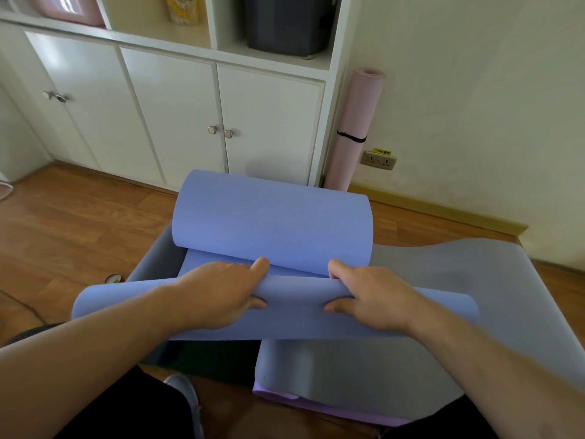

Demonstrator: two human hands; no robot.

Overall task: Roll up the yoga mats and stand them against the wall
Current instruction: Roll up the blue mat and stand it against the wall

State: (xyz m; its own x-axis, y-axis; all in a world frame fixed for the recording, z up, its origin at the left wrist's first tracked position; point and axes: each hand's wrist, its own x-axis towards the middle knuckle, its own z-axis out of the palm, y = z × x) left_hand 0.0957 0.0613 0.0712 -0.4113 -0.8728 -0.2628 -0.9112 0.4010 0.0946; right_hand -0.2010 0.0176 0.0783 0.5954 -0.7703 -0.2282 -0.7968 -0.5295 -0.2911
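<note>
Cabinet [177, 109] and a rolled pink mat [351, 128] propped at the wall stand beyond your fingers. Both hands, left hand [218, 293] and right hand [370, 296], clamp the blue mat's [272, 223] near edge, its curl rising just ahead over a grey mat [411, 312].

A room in a home: wooden floor [79, 217] under the hands, white built-in cabinet [177, 115] with open shelves beyond the left hand [221, 293], painted wall [474, 90] with a socket [378, 160] beyond the right hand [373, 296].

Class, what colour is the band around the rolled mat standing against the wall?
Black, around the pale pink rolled mat; clearest in the head view.
</note>
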